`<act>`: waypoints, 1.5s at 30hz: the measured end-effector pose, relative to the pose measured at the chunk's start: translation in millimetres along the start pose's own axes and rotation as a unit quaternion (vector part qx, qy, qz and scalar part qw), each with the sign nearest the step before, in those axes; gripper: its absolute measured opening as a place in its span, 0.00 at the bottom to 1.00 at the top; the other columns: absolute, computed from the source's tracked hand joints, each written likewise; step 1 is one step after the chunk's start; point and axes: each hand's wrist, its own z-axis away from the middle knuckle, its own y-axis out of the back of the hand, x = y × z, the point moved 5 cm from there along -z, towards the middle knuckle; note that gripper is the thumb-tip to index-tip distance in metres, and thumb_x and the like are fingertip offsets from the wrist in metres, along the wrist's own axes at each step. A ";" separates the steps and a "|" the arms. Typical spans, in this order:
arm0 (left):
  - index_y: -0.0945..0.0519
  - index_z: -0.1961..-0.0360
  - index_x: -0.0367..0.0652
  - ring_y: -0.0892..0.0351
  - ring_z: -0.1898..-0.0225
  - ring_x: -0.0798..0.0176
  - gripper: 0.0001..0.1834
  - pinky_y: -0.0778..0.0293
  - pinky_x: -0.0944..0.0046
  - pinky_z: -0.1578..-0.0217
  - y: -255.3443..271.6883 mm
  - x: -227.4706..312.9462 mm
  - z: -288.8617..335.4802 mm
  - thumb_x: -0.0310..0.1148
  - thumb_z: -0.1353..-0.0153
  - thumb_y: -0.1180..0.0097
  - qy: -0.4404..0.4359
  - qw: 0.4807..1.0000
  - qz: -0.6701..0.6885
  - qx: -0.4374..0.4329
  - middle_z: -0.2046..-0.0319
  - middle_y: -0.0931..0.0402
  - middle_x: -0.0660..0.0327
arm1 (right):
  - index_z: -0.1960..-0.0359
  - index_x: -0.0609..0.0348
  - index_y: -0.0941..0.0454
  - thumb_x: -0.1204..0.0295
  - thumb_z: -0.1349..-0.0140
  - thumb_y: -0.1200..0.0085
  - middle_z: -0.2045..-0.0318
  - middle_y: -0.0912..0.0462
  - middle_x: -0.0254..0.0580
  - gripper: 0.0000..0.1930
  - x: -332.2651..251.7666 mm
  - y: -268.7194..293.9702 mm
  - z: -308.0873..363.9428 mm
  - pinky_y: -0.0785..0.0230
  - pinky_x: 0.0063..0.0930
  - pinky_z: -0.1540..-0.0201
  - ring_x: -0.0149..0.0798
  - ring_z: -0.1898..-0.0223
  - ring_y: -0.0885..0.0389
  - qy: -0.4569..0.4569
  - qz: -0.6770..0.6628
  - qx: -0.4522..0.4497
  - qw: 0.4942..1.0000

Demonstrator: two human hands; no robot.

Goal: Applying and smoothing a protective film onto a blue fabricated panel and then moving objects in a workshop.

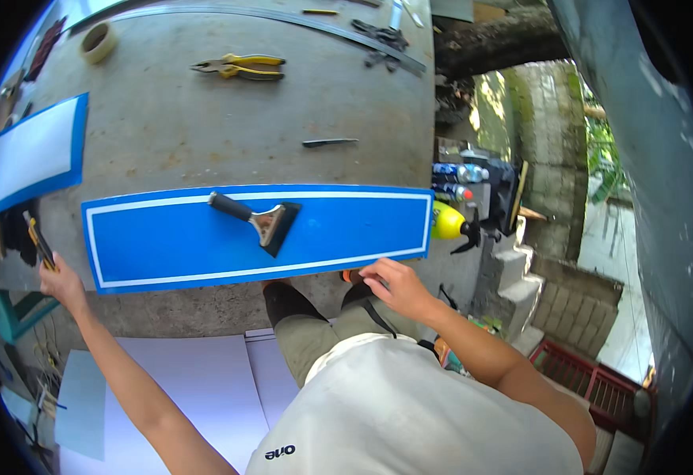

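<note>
My left hand is closed round a yellow and black utility knife, which points up beside the table's left front edge. A long blue sign panel with a white border line lies along the front edge of the table. On the panel rests a squeegee with a black handle and a dark blade, untouched by either hand. My right hand is by the panel's near edge towards its right end. Its fingers are bent together, and whatever they may hold is hidden.
On the metal table lie yellow-handled pliers, a slim knife, a tape roll and a long metal ruler. A white panel with blue edges sits left. A yellow-green spray bottle stands right.
</note>
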 end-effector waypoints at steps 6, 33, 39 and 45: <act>0.33 0.36 0.30 0.32 0.43 0.51 0.23 0.35 0.52 0.39 118.7 271.6 256.9 0.34 0.24 0.48 -0.042 0.927 0.273 -0.253 0.48 0.36 0.49 | 0.51 0.62 0.18 0.70 0.33 0.37 0.58 0.16 0.46 0.12 4.1 9.3 11.7 0.22 0.36 0.51 0.44 0.57 0.14 -0.009 -0.160 0.009 0.987; 0.38 0.38 0.33 0.22 0.46 0.61 0.30 0.25 0.62 0.44 55.4 518.9 758.4 0.39 0.29 0.37 0.378 0.688 0.460 -0.415 0.45 0.27 0.51 | 0.37 0.55 0.28 0.72 0.31 0.42 0.50 0.17 0.52 0.22 326.4 116.0 110.3 0.25 0.49 0.48 0.57 0.49 0.18 0.107 0.076 -0.031 0.991; 0.38 0.40 0.31 0.21 0.54 0.66 0.32 0.23 0.66 0.52 44.3 537.1 766.0 0.40 0.31 0.34 0.448 0.652 0.500 -0.353 0.51 0.25 0.53 | 0.37 0.55 0.27 0.73 0.32 0.41 0.53 0.16 0.51 0.22 334.0 100.5 100.2 0.24 0.48 0.49 0.56 0.50 0.17 0.148 0.113 -0.049 0.981; 0.37 0.40 0.31 0.22 0.56 0.66 0.33 0.24 0.65 0.52 46.3 555.0 755.6 0.40 0.34 0.31 0.477 0.644 0.497 -0.334 0.53 0.25 0.54 | 0.39 0.57 0.26 0.72 0.31 0.42 0.54 0.15 0.54 0.19 326.3 104.5 95.1 0.23 0.51 0.52 0.60 0.54 0.16 0.118 0.089 -0.023 0.989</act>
